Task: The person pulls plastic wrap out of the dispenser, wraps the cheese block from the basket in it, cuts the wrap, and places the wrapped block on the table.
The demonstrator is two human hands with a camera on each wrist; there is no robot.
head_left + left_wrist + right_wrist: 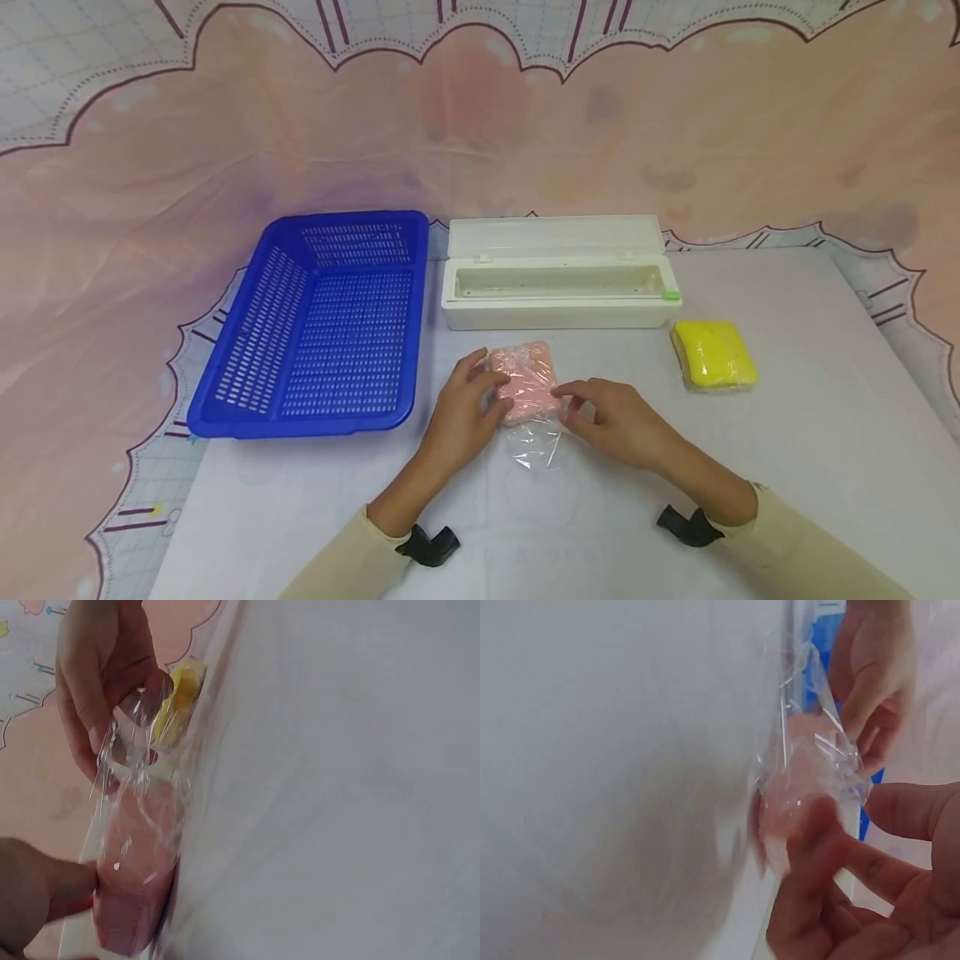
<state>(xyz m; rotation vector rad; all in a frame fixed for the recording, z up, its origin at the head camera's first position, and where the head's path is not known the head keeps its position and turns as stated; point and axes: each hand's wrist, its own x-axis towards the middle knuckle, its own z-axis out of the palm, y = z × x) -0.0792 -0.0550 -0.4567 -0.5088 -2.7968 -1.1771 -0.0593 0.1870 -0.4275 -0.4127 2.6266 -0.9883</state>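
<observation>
A pink block of what looks like modelling clay (525, 375), wrapped in clear film, lies on the white table in front of me. The loose end of its plastic wrapper (535, 443) spreads toward me. My left hand (463, 417) holds the block along its left side, thumb near the lower left corner and fingers higher up. On the other side, my right hand (617, 419) has its bent forefinger and thumb at the lower right corner and the loose film. In the right wrist view, the right thumb (904, 810) touches the film's edge.
A blue plastic basket (416, 333) stands at the left. Behind the block is a long white box (558, 315) with its lid (555, 236) raised. A wrapped yellow block (715, 354) lies to the right. Patterned cloth (525, 150) hangs behind the table.
</observation>
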